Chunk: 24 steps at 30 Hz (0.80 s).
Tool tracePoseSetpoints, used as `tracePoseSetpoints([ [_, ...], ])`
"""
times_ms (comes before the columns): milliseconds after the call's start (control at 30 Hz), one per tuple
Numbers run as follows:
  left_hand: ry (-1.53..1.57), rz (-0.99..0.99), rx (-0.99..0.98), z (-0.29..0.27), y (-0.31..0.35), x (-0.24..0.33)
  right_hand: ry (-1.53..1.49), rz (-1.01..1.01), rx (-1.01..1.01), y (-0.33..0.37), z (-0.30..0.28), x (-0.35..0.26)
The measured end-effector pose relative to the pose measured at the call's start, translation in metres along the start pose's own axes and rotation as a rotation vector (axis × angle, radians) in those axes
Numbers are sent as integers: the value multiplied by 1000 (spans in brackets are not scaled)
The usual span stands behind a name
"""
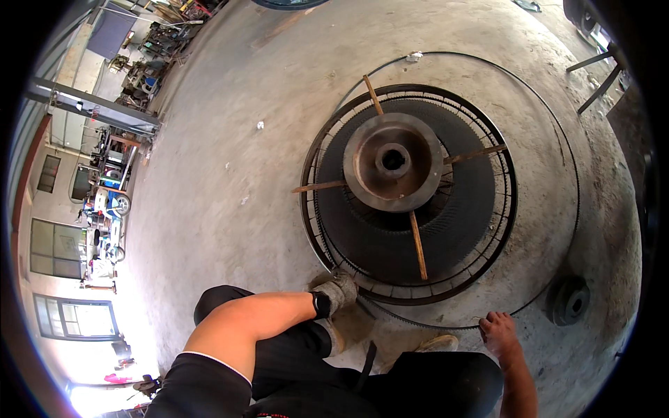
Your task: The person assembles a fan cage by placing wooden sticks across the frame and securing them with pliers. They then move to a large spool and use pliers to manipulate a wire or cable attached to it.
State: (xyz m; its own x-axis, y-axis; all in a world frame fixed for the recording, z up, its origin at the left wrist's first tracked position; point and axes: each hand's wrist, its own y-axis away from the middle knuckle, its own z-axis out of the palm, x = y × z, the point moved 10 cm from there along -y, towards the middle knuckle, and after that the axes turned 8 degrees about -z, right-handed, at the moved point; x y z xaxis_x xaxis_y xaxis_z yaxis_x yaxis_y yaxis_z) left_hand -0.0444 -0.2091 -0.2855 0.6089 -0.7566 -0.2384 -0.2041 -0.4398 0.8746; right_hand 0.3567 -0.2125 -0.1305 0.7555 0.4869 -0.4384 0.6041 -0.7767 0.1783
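- Nearest, we have our legs in black trousers (pixel 439 376) bent at the floor's near edge, a pale beige shoe (pixel 439 343) showing beyond the right knee.
- Our left hand (pixel 339 292), in a grey fabric glove with a black watch (pixel 321 304) at its wrist, is curled at the near-left rim of a black, ring-shaped metal frame with short spokes (pixel 514 202); we cannot tell whether its fingers close on anything.
- Our bare right hand (pixel 498 333) pinches a long, thin, dark toothed metal strip (pixel 439 327) between thumb and fingertips, over the near-right part of the grey concrete floor (pixel 230 153).
- From there we follow the strip in a wide loop round the frame's right and far sides.
- Just outside the loop, toward the floor's right edge, we see a thick dark disc (pixel 568 301).
- Inside the frame lies a broad black coil (pixel 460 230); above its middle sits a dished, rusty metal hub (pixel 418 161), four brown sticks (pixel 419 247) radiating from beneath.
- At the loop's far side we see a crumpled white scrap (pixel 414 56).
- Farther, a white-and-blue scooter (pixel 115 205) stands along the floor's left edge, dark machinery (pixel 146 70) at its far-left corner.
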Motion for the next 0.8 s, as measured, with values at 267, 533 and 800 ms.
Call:
tracePoseSetpoints([
  [267, -70, 60, 26, 18, 13, -48, 48, 9, -23, 18, 2, 0],
  [533, 18, -249, 230, 20, 1, -172, 61, -96, -15, 16, -4, -22],
  [800, 66, -636, 272, 27, 35, -172, 29, -101, -7, 11, 9, -26],
])
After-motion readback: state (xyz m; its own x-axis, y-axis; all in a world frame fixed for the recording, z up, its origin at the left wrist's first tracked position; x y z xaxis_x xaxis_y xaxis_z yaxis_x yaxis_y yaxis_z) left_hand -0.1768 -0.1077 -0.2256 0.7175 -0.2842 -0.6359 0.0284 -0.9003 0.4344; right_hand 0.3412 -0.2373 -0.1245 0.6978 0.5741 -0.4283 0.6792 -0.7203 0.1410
